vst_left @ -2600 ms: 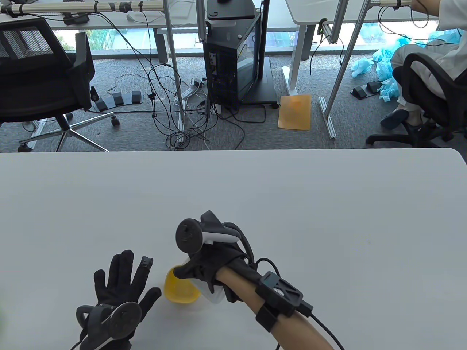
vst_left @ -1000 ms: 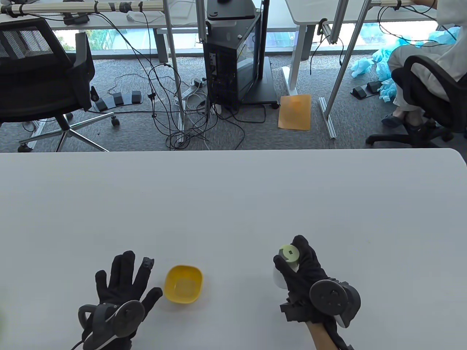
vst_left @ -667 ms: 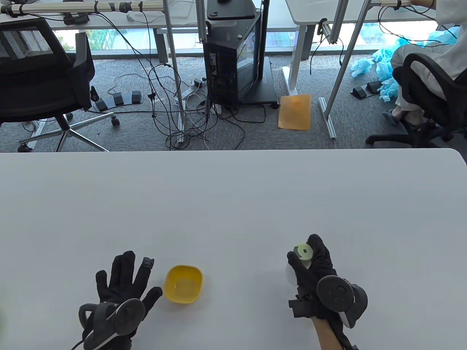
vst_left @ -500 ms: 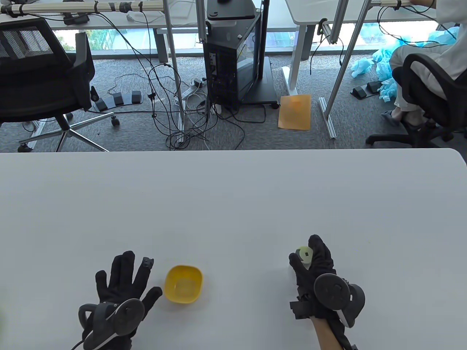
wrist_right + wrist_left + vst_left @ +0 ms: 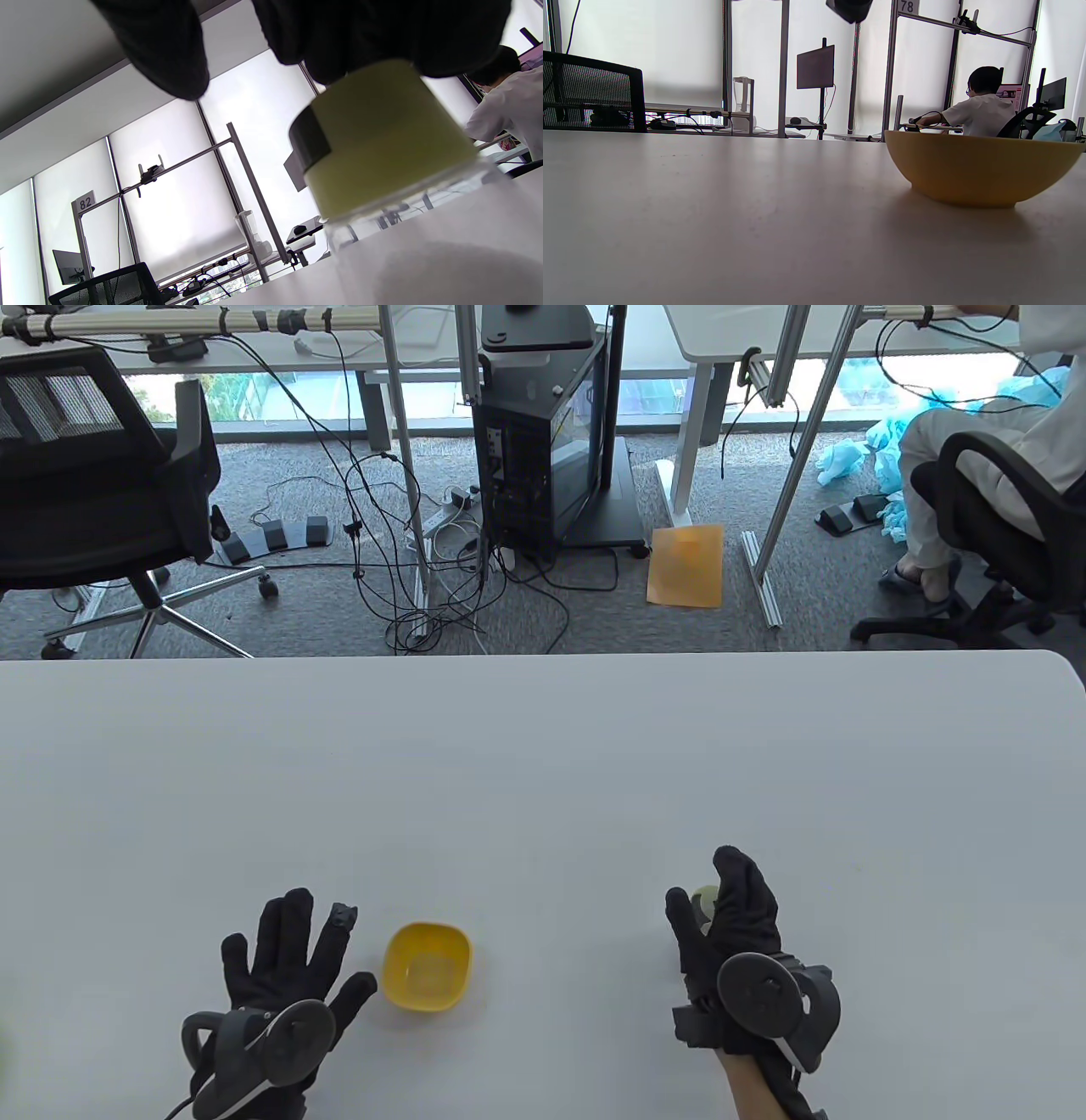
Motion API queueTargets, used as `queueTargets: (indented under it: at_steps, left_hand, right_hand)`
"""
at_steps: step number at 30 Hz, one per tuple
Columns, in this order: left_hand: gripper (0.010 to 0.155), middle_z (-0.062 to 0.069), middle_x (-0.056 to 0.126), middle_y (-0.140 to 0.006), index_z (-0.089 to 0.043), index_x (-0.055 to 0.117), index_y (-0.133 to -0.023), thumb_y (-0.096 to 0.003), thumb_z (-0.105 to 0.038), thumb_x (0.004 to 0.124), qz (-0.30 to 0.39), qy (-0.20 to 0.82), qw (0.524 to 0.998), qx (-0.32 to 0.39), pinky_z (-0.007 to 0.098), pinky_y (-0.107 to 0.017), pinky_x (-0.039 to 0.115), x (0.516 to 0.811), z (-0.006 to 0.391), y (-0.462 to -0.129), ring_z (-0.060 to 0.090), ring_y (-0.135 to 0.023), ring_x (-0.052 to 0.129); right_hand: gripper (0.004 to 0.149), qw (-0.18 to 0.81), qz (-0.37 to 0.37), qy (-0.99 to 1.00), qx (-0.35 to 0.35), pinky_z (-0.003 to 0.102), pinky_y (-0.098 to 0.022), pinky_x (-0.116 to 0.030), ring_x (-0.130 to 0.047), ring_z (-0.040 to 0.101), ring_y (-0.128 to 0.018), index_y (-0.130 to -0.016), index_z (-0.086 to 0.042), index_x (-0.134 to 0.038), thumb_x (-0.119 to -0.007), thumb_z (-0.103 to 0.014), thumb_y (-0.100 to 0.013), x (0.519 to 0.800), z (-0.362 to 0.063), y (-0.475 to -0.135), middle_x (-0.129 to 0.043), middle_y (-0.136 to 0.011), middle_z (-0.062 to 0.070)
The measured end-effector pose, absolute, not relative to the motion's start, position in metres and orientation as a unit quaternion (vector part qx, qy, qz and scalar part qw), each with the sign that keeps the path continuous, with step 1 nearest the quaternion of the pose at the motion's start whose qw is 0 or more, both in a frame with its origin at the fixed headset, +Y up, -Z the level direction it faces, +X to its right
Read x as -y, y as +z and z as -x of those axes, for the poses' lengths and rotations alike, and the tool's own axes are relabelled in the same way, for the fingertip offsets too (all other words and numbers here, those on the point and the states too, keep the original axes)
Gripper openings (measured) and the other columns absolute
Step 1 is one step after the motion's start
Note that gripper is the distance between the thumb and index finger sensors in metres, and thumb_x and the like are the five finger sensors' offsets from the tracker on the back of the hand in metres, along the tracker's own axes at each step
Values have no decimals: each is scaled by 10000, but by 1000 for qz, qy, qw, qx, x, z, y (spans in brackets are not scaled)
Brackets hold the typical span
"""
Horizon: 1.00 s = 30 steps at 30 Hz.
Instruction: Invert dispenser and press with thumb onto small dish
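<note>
1. Table view — the right hand [image 5: 730, 929] has carried the clear plastic dispenser with pale-green cap [image 5: 704, 897] away from the small yellow dish [image 5: 427, 967]; fingers remain wrapped around it.
2. Left wrist view — the dish sits alone; the flat, spread left hand [image 5: 284, 976] holds nothing.
3. Right wrist view — dispenser stands upright on the table, fingertips [image 5: 169, 55] above its cap: pressing seems finished.
</note>
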<state>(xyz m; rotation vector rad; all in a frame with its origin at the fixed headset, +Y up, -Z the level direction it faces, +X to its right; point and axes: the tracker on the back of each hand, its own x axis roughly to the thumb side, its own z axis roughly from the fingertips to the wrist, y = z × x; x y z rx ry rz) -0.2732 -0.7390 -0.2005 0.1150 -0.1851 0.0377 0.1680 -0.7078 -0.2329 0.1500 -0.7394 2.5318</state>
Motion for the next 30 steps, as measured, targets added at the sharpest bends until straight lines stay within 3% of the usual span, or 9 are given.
queueTargets:
  at_steps: [6, 16, 25, 30]
  left_hand:
    - [758, 228, 360, -1269, -300, 431, -1214, -563, -688, 401, -54, 15, 994, 94, 772, -720, 383, 740, 272, -201, 489, -1162, 425]
    - [757, 230, 360, -1268, -300, 431, -1214, -564, -687, 400, -61, 16, 994, 90, 773, -719, 382, 739, 274, -200, 490, -1161, 424]
    - [757, 229, 354, -1270, -301, 430, -1214, -564, -688, 399, -57, 12, 994, 87, 774, -719, 380, 740, 273, -201, 492, -1162, 416]
    - [759, 228, 352, -1270, -301, 428, -1215, -564, -688, 398, -61, 12, 994, 84, 773, -719, 379, 739, 273, -200, 490, -1163, 416]
  right_hand:
    - [789, 223, -120, 926, 279, 745, -489, -639, -661, 680, -828, -1077, 154, -524, -803, -392, -580, 691, -141, -218, -574, -995, 456]
    - [832, 139, -235, 945, 179, 837, -493, -517, -469, 769, -882, -1125, 126, -450, -773, -436, -603, 701, -93, -207, -406, -1059, 498]
    - [902, 80, -270, 956, 83, 905, -463, -345, -228, 826, -864, -1156, 112, -349, -728, -500, -613, 715, -79, -208, -211, -1061, 532]
    - [913, 72, -277, 956, 69, 913, -452, -288, -163, 830, -849, -1160, 110, -317, -697, -521, -621, 717, -78, -209, -157, -1048, 544]
